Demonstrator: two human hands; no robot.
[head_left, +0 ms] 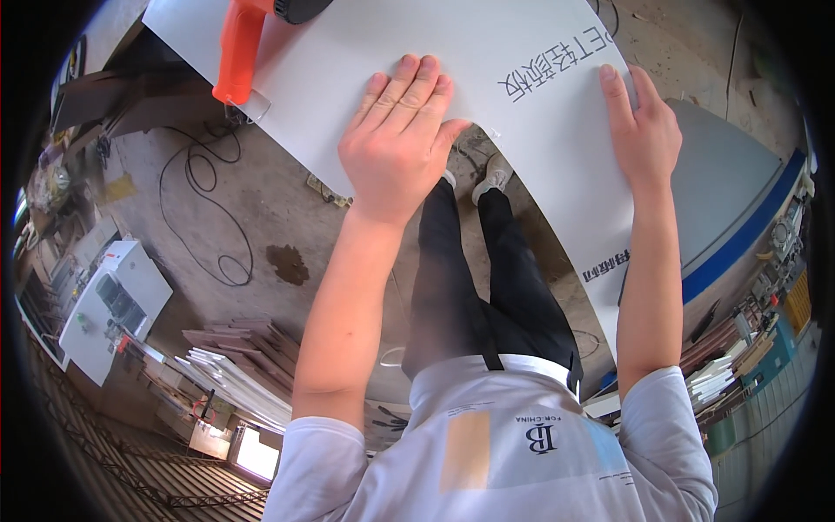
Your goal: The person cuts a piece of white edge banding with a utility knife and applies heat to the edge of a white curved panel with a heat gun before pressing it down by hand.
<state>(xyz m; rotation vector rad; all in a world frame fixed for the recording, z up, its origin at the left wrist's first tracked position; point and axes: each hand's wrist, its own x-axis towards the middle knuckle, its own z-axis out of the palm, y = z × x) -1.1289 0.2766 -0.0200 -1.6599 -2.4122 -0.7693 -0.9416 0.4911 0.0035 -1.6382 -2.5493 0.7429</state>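
A large white board [557, 165] with printed black lettering lies before me; part of its near edge is cut away in a V-shaped gap. My left hand [391, 143] rests flat on it beside the gap, fingers stretched out and pointing away, thumb to the right. At the board's right edge is my right hand [645, 139]. Its thumb lies on the top face and the index finger runs over the edge; the other fingers are mostly hidden. An orange-handled tool [235, 61] with a round black part sits on the board at the upper left, cut off by the frame.
Black cable [198, 174] loops across the concrete floor at left, near a dark stain [287, 264]. Stacked panels [239, 365] stand lower left, by a white machine [122, 300]. To the right is a grey surface [718, 165] with a blue edge.
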